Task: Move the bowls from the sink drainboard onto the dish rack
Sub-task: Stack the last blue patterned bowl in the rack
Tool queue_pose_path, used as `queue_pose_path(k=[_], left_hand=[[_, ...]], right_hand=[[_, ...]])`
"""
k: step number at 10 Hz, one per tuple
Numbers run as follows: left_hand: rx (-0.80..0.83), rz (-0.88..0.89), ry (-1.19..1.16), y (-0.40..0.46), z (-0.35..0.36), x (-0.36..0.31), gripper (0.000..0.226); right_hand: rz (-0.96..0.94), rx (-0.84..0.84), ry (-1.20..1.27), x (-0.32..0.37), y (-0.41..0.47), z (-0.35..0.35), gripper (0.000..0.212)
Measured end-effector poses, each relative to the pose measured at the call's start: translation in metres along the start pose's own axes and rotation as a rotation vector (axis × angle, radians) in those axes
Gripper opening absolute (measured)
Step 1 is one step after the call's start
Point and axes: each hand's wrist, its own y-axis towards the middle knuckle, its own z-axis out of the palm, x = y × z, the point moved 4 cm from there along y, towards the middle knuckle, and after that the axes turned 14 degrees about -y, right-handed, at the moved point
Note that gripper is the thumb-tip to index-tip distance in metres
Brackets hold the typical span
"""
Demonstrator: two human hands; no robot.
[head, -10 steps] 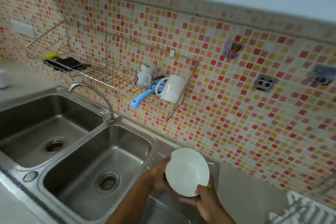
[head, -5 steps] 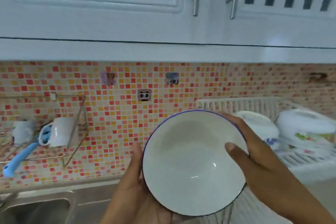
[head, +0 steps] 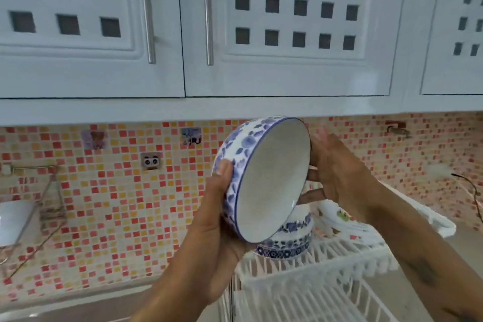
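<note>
A white bowl (head: 271, 178) with a blue floral pattern outside is held up in the air, tilted on its side with its opening facing right. My left hand (head: 217, 230) grips its left wall, thumb on the pattern. My right hand (head: 337, 178) touches its right rim with fingers spread. The bowl hangs above the white plastic dish rack (head: 308, 282). A similar blue-patterned bowl (head: 290, 240) sits upside down on the rack, just under the held bowl. The drainboard is out of view.
White plates (head: 339, 217) stand in the rack behind my right hand. White wall cabinets (head: 235, 34) hang above. A wire wall shelf (head: 39, 204) with a white mug (head: 13, 219) is at the left on the mosaic tile wall. A black cable (head: 470, 188) lies far right.
The bowl has been lifted from the drainboard and carried right to above the rack. It has turned from facing me to facing right. The view has swung up and right.
</note>
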Motion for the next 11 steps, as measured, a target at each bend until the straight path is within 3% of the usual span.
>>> queue_pose_path(k=[1, 2, 3, 6, 7, 11], left_hand=[[0.012, 0.172, 0.437, 0.009, 0.020, 0.001, 0.091], [-0.128, 0.347, 0.794, 0.020, 0.025, 0.003, 0.087], [-0.155, 0.388, 1.002, 0.031, 0.029, 0.013, 0.092], [-0.237, 0.437, 1.251, 0.051, 0.015, 0.041, 0.100], [-0.258, 0.428, 1.312, 0.056, 0.008, 0.048, 0.104], [-0.300, 0.248, 1.389, 0.067, -0.016, 0.058, 0.103]], right_hand=[[0.080, 0.099, -0.007, -0.008, 0.016, -0.019, 0.091], [0.150, 0.197, 0.112, -0.023, 0.028, -0.034, 0.091], [0.240, 0.273, 0.189, -0.042, 0.037, -0.042, 0.100], [0.299, 0.082, 0.054, -0.072, 0.053, -0.043, 0.080], [0.361, 0.086, 0.051, -0.085, 0.056, -0.038, 0.053], [0.447, 0.148, -0.084, -0.117, 0.068, -0.028, 0.045]])
